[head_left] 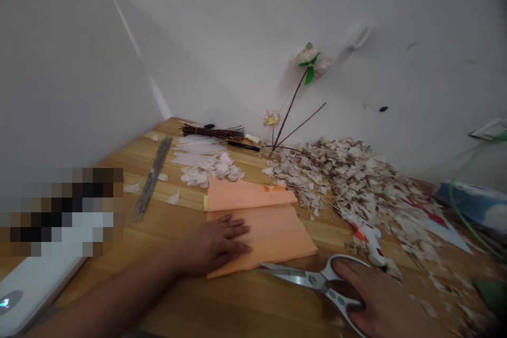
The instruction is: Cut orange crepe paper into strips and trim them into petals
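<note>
My left hand [219, 243] lies flat, fingers spread, on a sheet of orange crepe paper [273, 232] that is spread over the wooden table. The far part of the paper is folded or rolled over, and a bit of yellow shows at its left end. In my right hand [380, 296] is a pair of scissors [312, 279] with grey handles, my fingers through the loops. The blades point left, slightly parted, with their tips at the near edge of the paper.
Behind the paper are pale petals [214, 169], a bundle of brown stems [214, 132] and a standing artificial flower [307, 58]. Grey wires [154, 177] lie to the left. A heap of dried petals [356, 169] and a white glue gun [372, 243] are on the right.
</note>
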Demonstrator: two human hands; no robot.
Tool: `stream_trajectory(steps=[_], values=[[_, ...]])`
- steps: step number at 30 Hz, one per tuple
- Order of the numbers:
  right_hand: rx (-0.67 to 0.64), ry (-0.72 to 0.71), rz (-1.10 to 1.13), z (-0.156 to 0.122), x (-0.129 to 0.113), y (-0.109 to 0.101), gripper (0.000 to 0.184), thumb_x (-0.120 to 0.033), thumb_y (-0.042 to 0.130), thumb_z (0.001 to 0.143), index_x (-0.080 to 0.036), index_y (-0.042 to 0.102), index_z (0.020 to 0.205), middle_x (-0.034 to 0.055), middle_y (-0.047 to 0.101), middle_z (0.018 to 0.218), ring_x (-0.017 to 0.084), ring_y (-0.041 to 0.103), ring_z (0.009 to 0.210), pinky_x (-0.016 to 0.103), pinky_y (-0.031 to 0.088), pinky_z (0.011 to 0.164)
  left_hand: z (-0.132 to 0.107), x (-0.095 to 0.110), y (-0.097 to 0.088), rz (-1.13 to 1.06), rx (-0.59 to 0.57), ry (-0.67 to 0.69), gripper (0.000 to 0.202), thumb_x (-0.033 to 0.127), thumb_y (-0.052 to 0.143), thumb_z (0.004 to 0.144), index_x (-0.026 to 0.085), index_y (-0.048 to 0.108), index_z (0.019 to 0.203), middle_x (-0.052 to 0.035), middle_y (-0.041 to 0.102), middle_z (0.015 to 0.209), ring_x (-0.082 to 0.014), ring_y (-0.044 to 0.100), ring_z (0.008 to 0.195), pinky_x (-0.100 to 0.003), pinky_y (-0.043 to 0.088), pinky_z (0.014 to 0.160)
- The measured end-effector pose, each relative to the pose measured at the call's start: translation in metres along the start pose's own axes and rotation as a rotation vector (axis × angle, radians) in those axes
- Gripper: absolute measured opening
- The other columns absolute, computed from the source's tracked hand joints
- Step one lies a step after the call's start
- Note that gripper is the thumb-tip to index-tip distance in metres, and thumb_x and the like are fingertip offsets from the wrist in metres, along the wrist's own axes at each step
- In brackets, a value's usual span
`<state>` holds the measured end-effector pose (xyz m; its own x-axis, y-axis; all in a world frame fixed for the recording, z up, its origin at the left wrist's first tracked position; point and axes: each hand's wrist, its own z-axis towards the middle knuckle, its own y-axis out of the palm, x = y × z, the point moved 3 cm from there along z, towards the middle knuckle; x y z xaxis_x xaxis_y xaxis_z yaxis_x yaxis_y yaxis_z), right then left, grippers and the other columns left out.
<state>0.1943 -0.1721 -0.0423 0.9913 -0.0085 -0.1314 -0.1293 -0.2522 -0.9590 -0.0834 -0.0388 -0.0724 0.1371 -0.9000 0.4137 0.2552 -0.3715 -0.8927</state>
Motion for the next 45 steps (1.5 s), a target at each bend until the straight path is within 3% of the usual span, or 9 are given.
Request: stream_trajectory(steps=[8,15,26,34,40,45], values=[[0.000,-0.032,0.009,0.005,-0.012,0.002,0.019,-0.024,0.062,0.062,-0.024,0.052,0.079,0.0027,0.062,0.087,0.024,0.056,0.081,0.032,0.037,0.068,0.000,0.000,0.000,-0.006,0.014,-0.002,0.037,0.025,0.042,0.089,0.029,0.049,0.125,-0.0058,0.041,0.139,-0.0236,0.035,0.128,-0.045,0.026,0.106],[0.001,-0.107,0.051,0.020,-0.028,0.009,0.037,-0.042,0.074,0.057,-0.024,0.053,0.081,0.0021,0.061,0.090,0.024,0.055,0.082,0.031,0.036,0.069,0.001,0.001,0.000,0.005,-0.001,-0.011,0.037,0.026,0.040,0.089,0.029,0.049,0.125,-0.0061,0.041,0.139,-0.0234,0.035,0.128,-0.045,0.026,0.106],[0.021,-0.194,-0.029,0.035,-0.055,0.005,0.022,-0.025,0.063,0.060,-0.023,0.050,0.078,0.0017,0.061,0.086,0.023,0.056,0.078,0.028,0.031,0.064,0.000,-0.002,0.003,0.013,0.000,-0.008,0.037,0.025,0.042,0.088,0.028,0.051,0.124,-0.0083,0.041,0.139,-0.0249,0.034,0.129,-0.045,0.025,0.106],[0.007,-0.200,-0.022,0.038,-0.052,0.010,0.020,-0.031,0.064,0.063,-0.024,0.051,0.077,0.0014,0.062,0.085,0.022,0.056,0.077,0.028,0.029,0.063,0.001,0.001,0.000,0.014,-0.024,-0.031,0.036,0.028,0.039,0.090,0.028,0.051,0.123,-0.0085,0.041,0.139,-0.0243,0.033,0.129,-0.045,0.025,0.106],[0.011,-0.214,-0.038,0.039,-0.048,0.013,0.042,-0.059,0.068,0.057,-0.024,0.054,0.075,0.0014,0.062,0.081,0.022,0.057,0.072,0.027,0.027,0.057,0.001,0.002,-0.002,-0.010,-0.013,-0.045,0.035,0.029,0.039,0.090,0.029,0.052,0.123,-0.0076,0.041,0.139,-0.0241,0.035,0.128,-0.045,0.025,0.106],[0.006,-0.225,-0.083,0.041,-0.045,0.014,0.045,-0.058,0.073,0.052,-0.024,0.055,0.074,-0.0002,0.064,0.079,0.021,0.059,0.068,0.026,0.022,0.053,0.001,0.002,-0.001,0.007,-0.022,-0.048,0.035,0.029,0.038,0.090,0.028,0.052,0.122,-0.0081,0.042,0.138,-0.0237,0.035,0.128,-0.045,0.025,0.106]])
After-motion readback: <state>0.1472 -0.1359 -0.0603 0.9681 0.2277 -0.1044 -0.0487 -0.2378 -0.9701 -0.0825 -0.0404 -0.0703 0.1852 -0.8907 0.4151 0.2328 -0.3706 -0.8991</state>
